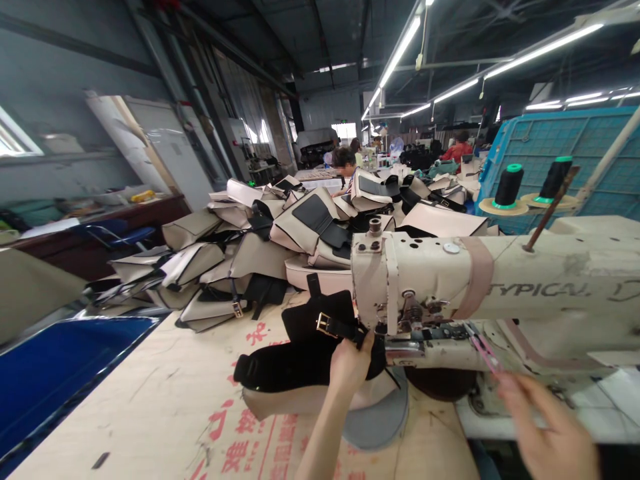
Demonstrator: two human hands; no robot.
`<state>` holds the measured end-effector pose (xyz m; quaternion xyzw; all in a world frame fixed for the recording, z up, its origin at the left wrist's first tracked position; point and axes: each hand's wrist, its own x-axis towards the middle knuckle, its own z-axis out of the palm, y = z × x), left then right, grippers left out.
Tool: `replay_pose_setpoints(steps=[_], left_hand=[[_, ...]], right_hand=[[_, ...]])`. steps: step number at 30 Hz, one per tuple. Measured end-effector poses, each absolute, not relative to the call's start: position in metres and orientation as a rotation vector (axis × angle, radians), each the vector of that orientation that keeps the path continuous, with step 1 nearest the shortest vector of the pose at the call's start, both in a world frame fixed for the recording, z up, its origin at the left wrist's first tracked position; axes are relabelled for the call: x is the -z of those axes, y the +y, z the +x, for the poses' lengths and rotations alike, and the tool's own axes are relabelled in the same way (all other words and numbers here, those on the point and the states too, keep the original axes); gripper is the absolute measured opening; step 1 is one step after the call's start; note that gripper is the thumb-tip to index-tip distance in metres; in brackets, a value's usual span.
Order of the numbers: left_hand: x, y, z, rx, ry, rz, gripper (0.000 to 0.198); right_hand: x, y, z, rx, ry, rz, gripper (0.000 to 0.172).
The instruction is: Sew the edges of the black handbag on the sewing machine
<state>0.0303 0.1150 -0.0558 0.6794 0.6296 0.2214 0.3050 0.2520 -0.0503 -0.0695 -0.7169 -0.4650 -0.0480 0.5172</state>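
My left hand (350,363) is closed on a black strap (345,328) with a gold buckle, beside the head of a sewing machine (420,273). The strap belongs to a black and beige bag (285,367), which lies against the machine's arm, its dark inner side showing. Part of the bag under the machine is hidden. My right hand (545,420), slightly blurred, grips slim pink thread snips (484,350). Their metal tips point up and left toward the machine's cylinder arm, and whether they touch it I cannot tell.
Beige bags (310,220) with black flaps are heaped behind the machine. Two black thread cones (509,187) stand above it at the right. A blue bin (65,373) lies left of the wooden table (165,413). Co-workers sit farther back, near a blue mesh crate (565,153).
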Motion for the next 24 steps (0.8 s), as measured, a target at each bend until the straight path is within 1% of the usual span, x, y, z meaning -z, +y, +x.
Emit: replay_pose_setpoints(steps=[1, 2, 3, 4, 9, 13, 24], left_hand=[[0.055, 0.115, 0.03, -0.586, 1.664, 1.803, 0.035], [0.055, 0.114, 0.03, -0.586, 1.662, 1.807, 0.035], [0.054, 0.114, 0.03, -0.588, 1.66, 1.812, 0.036], [0.053, 0.114, 0.03, -0.587, 1.656, 1.817, 0.035], [0.053, 0.116, 0.029, -0.566, 1.636, 1.823, 0.033], [0.055, 0.115, 0.029, -0.583, 1.63, 1.828, 0.034], [0.056, 0.122, 0.032, -0.513, 1.724, 1.897, 0.039]], right_hand=[[0.07, -0.035, 0.223, -0.159, -1.229, -1.666, 0.034], [0.071, -0.018, 0.196, -0.362, -1.264, -1.626, 0.033], [0.073, -0.001, 0.173, -0.491, -1.276, -1.593, 0.032], [0.075, 0.015, 0.155, -0.54, -1.258, -1.566, 0.03], [0.084, 0.057, 0.12, -0.479, -1.117, -1.577, 0.03], [0.09, 0.056, 0.118, -0.484, -1.046, -1.577, 0.029], [0.096, 0.065, 0.113, -0.61, -0.811, -1.518, 0.038]])
